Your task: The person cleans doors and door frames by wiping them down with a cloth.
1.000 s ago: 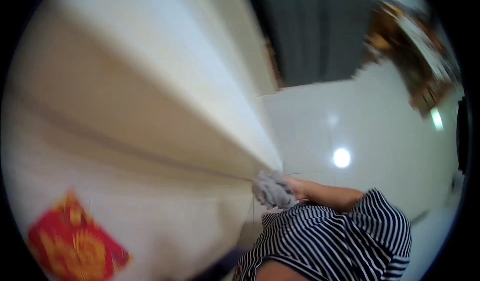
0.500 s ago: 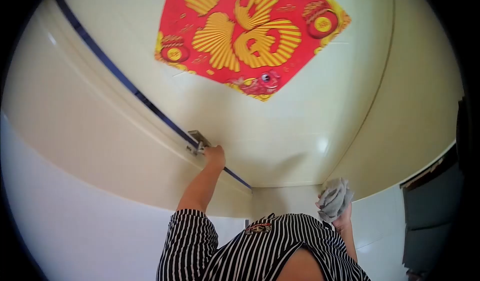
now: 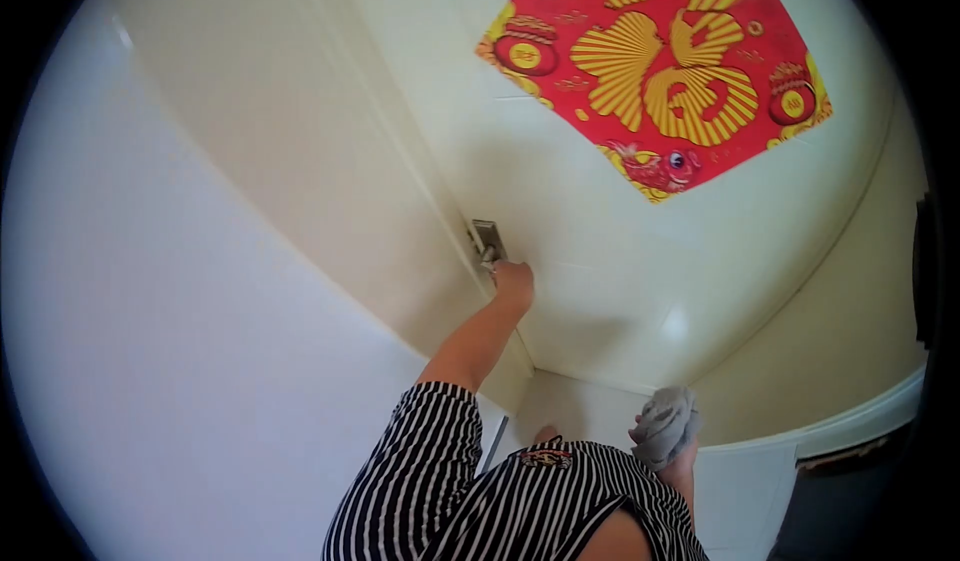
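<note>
My left hand (image 3: pixel 514 282) is closed round the metal handle (image 3: pixel 490 253) of a pale door (image 3: pixel 580 301). The handle's plate sits near the door's edge, beside the frame. In my right hand (image 3: pixel 682 453), low and to the right near my striped shirt, is a crumpled grey cloth (image 3: pixel 665 427). The fingers are partly hidden by the cloth. A red and gold diamond-shaped decoration (image 3: pixel 680 71) is stuck flat on the door above the handle.
A beige door frame (image 3: pixel 380 131) and a white wall (image 3: pixel 200 361) stand on the left. The frame curves round on the right too. At the lower right is a dark grey surface (image 3: pixel 840 506). Part of a foot (image 3: pixel 545 434) shows on the floor.
My left hand has come to the handle, out of sight a second ago. The dark gap along the door's edge has closed since half a second ago. The cloth stays in my right hand.
</note>
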The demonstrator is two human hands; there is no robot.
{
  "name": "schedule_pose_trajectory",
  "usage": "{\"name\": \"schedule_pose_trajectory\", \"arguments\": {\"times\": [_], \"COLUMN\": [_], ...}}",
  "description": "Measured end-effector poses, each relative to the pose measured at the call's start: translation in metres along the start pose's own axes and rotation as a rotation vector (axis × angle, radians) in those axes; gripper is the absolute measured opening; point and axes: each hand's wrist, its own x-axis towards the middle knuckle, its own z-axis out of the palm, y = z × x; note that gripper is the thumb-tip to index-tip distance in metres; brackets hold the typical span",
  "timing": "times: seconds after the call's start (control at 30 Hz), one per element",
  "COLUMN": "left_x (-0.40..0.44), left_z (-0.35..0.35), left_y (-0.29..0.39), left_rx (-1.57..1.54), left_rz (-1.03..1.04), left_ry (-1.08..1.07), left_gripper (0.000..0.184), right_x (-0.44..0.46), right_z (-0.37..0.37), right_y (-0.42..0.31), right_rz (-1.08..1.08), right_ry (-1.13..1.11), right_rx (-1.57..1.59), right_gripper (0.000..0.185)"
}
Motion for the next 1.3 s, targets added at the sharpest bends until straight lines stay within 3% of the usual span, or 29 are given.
{"name": "schedule_pose_trajectory", "arguments": {"times": [0.07, 0.27, 0.47, 0.57, 0.77, 0.87, 0.93, 1.07, 1.17, 1.3], "left_x": [-0.001, -0.006, 0.003, 0.001, -0.011, -0.02, -0.029, -0.05, -0.053, -0.05], "left_z": [0.003, -0.028, -0.052, -0.058, -0.065, -0.053, -0.044, -0.05, -0.044, -0.017], "left_y": [0.005, -0.004, -0.024, -0.024, -0.027, -0.024, -0.022, -0.018, -0.014, -0.016], "left_rx": [0.021, -0.139, -0.428, -0.482, -0.497, -0.558, -0.671, -0.778, -0.827, -0.879], "left_rz": [-0.004, 0.025, 0.105, 0.124, 0.17, 0.222, 0.192, 0.156, 0.137, 0.183], "left_ry": [0.016, 0.23, 0.115, 0.086, 0.159, 0.241, 0.473, 0.496, 0.602, 0.788], "left_gripper": [0.005, 0.006, 0.018, 0.019, 0.017, 0.018, 0.028, 0.03, 0.033, 0.039], "right_x": [-0.01, -0.025, -0.019, -0.022, -0.006, 0.022, 0.041, 0.066, 0.096, 0.159], "right_z": [0.006, 0.01, -0.003, 0.004, 0.034, 0.058, 0.084, 0.149, 0.179, 0.227], "right_y": [0.001, 0.015, 0.024, 0.026, 0.022, 0.024, 0.029, 0.046, 0.053, 0.035], "right_rz": [-0.076, -0.163, -0.27, -0.18, -0.002, 0.039, 0.097, 0.113, 0.176, 0.144], "right_ry": [0.092, 0.098, 0.072, -0.001, -0.068, -0.112, -0.128, -0.162, -0.355, -0.32], "right_rx": [0.168, 0.161, -0.073, 0.095, 0.041, -0.017, 0.028, 0.044, -0.085, -0.222], "right_gripper": [0.063, 0.058, 0.057, 0.059, 0.062, 0.065, 0.059, 0.056, 0.05, 0.049]}}
